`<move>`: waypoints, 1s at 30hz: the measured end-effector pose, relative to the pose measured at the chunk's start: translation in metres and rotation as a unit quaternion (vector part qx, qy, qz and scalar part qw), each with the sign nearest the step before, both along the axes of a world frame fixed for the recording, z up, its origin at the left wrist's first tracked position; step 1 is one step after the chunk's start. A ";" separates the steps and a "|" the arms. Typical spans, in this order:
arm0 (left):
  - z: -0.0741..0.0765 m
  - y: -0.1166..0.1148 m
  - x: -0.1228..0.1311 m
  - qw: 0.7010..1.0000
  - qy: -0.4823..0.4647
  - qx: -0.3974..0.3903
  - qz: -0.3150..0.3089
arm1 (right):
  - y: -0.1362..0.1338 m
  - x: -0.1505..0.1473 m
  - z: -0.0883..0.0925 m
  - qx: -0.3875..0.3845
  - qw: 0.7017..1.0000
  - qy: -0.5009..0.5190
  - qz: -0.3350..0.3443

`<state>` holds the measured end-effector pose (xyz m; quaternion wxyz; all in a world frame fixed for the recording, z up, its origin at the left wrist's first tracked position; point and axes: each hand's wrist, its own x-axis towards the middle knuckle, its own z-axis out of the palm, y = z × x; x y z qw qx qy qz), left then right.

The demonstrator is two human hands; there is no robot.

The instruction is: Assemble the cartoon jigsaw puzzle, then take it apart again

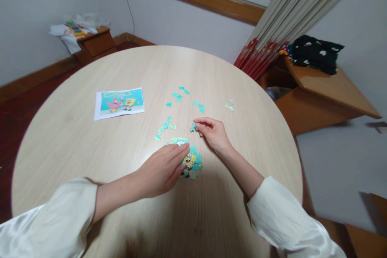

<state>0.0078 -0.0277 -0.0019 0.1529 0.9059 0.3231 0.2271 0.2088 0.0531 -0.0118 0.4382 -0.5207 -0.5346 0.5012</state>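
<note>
My left hand (161,169) lies flat on the round wooden table (90,157), fingers stretched out and resting on the edge of a partly joined cartoon puzzle (192,163). My right hand (213,132) is just above and right of it, pinching a small teal puzzle piece (192,127) between thumb and fingertips. Loose teal pieces (166,125) lie scattered left of that piece, and more loose pieces (199,107) lie farther back. Part of the joined puzzle is hidden under my left fingers.
A printed reference picture (119,102) lies on the table's left. A few pale pieces (229,105) sit to the right. Beyond the table are a wooden bedside cabinet with papers (90,42), a striped curtain (290,16) and a wooden desk with dark cloth (317,54).
</note>
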 end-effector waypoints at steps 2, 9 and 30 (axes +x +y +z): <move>0.000 0.002 -0.003 0.999 -0.037 -0.002 0.007 | 0.000 0.000 0.002 0.006 1.000 0.000 -0.001; 0.030 0.015 -0.028 0.991 -0.092 -0.025 0.091 | 0.003 -0.028 0.016 0.015 0.995 -0.028 0.090; 0.032 -0.016 -0.016 0.978 0.201 -0.020 0.045 | -0.005 -0.056 0.020 0.045 0.958 -0.198 0.204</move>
